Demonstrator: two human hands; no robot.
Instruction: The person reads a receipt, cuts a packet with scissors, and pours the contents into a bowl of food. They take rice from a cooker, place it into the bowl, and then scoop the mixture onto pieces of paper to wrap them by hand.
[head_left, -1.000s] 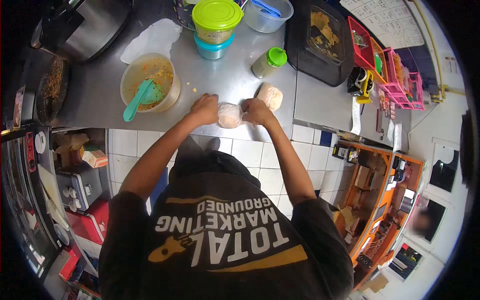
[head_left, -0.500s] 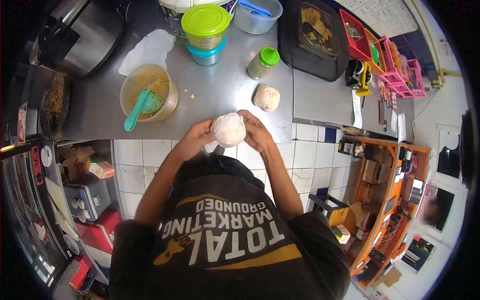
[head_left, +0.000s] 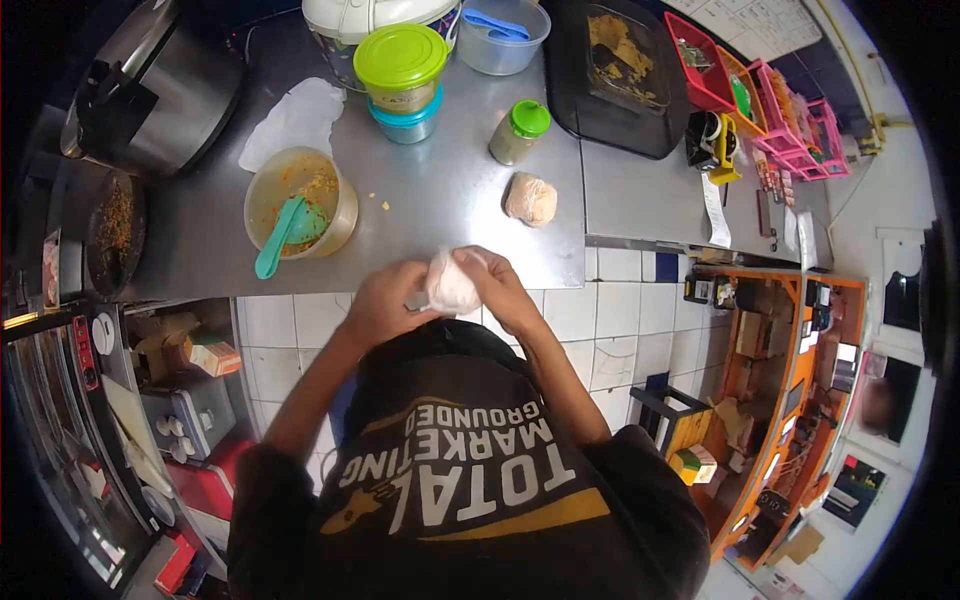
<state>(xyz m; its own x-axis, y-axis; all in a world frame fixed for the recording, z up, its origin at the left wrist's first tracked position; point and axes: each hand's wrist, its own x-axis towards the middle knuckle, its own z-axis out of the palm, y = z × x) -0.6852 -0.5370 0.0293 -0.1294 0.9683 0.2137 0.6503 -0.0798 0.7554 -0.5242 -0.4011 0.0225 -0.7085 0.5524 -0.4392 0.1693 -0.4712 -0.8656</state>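
Between both hands, at the table's front edge, is a pale round bundle in thin clear wrap. My left hand is closed on its left side. From the right, the fingers of my right hand grip the wrap at its top and side. A second wrapped round ball sits on the steel table, up and to the right. The tub on the left has orange food remains inside and a turquoise spoon leaning in it.
Behind stand a green-lidded container on a blue-lidded one, a green-capped jar, a clear bowl and a black tray. White paper lies behind the tub. A large pot and a pan stand at left.
Both hands and the bundle have moved slightly down in view, closer to the body. The fingers have drawn in around the bundle, and its wrap looks more gathered. The camera view has shifted a little.
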